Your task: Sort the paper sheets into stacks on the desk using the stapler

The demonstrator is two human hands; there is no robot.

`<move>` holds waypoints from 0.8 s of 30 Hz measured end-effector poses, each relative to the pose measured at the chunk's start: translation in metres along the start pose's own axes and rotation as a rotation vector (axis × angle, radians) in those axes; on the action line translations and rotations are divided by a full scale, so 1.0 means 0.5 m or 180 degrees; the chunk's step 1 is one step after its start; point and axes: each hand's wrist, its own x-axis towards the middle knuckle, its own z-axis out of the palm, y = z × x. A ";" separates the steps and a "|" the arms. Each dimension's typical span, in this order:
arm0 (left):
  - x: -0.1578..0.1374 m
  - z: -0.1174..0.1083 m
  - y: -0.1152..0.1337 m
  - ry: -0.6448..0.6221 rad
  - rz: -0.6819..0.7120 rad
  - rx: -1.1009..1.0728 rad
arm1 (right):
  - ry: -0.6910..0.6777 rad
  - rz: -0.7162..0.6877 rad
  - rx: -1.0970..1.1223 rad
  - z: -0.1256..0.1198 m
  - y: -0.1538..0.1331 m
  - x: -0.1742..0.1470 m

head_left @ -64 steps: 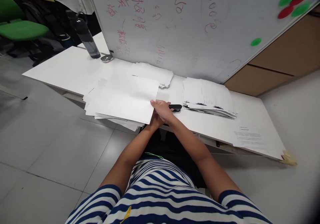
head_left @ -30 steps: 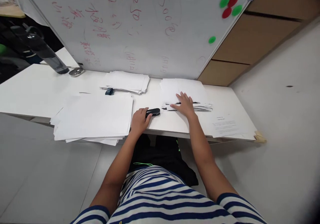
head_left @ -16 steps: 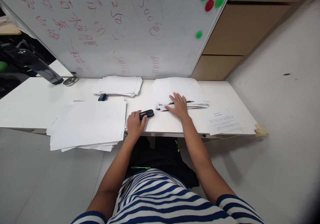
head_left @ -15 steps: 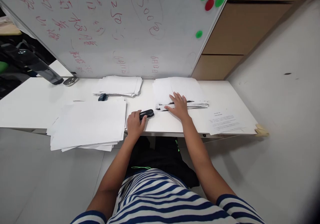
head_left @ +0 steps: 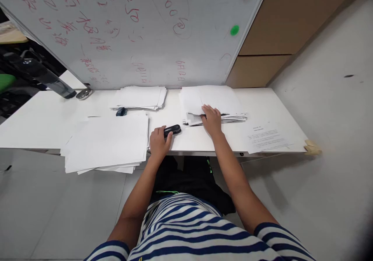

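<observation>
- Surface (head_left: 43,117), white and smooth, long and narrow; its near edge runs straight in front of the person, and tan tape (head_left: 312,147) wraps the near right corner.
- Stapler (head_left: 172,130), black, elongated, rounded at its right end; lies near the front edge, between the large paper stack and the right-hand paper stack, with a strip of white surface on either side.
- Left hand (head_left: 159,141): fingers curled over the stapler's left end, thumb along its near side.
- Right hand (head_left: 212,119): fingers bent together over the near edge of the right-hand paper stack (head_left: 208,97); whether it pinches a sheet cannot be told. That stack is white, its near edge uneven with dark marks, one corner lifted beside the hand.
- Large paper stack (head_left: 106,142), white, loosely fanned, overhanging the near edge.
- Rear paper stack (head_left: 140,97), thin, ragged-edged, close to the whiteboard (head_left: 116,39); a small dark block (head_left: 121,112) sits at its near side.
- Printed sheet (head_left: 265,137), flat, reaching the near edge at right.
- Computer mouse (head_left: 84,94), oval, grey, beside a translucent dark bottle (head_left: 56,84).
- Cardboard boxes (head_left: 268,23), brown, flat-sided, right of the whiteboard.
</observation>
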 end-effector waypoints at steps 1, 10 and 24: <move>0.000 0.001 0.000 0.0016 0.0003 -0.0017 | 0.0046 -0.0017 0.0013 0.000 0.001 0.000; -0.002 0.011 -0.005 0.0223 -0.0115 -0.0137 | 0.0400 -0.0122 0.0194 -0.001 0.007 0.005; 0.016 -0.108 0.060 0.0288 -0.0379 -0.2762 | 0.1608 0.0668 0.1908 -0.295 -0.151 -0.103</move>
